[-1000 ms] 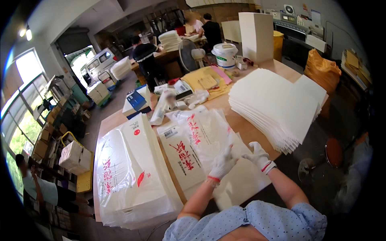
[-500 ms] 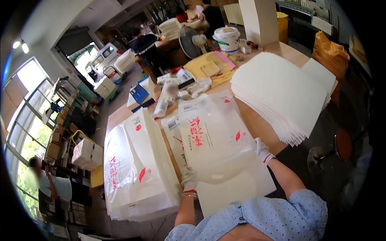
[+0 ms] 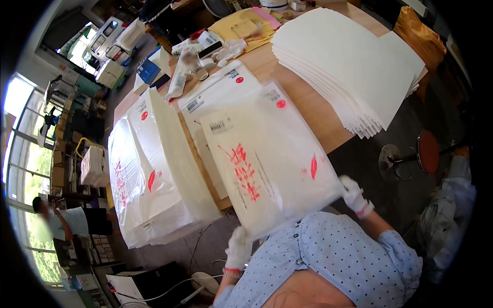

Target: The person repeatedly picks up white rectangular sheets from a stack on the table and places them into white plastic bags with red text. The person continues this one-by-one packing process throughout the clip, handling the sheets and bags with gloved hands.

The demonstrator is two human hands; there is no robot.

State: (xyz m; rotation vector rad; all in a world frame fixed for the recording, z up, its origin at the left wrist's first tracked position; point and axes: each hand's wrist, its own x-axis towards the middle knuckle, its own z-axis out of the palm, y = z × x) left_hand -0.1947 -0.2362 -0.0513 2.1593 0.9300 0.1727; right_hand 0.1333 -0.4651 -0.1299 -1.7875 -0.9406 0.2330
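A clear plastic bag with red print (image 3: pixel 282 169), filled with pale sheets, slants in front of my body with its far part over the table. My left hand (image 3: pixel 239 249), in a white glove, is closed on its near left corner. At the near right corner my right hand (image 3: pixel 354 196), gloved likewise, grips the edge; its fingertips are partly hidden. Beneath the bag lies another printed plastic bag (image 3: pixel 221 87), flat on the table. Left of them is a thick stack of filled, printed plastic bags (image 3: pixel 159 179).
A fanned stack of white sheets (image 3: pixel 349 61) covers the right of the wooden table (image 3: pixel 328 126). Farther back are yellow packaging (image 3: pixel 239 28), a phone (image 3: pixel 210 49) and a blue box (image 3: pixel 148 71). A round stool (image 3: pixel 427 152) stands at right; another person (image 3: pixel 77 223) is at left.
The held bag has come nearer to my body, uncovering more of the bag beneath. The sheet that stuck out of its near end now appears inside. My view has tilted downward.
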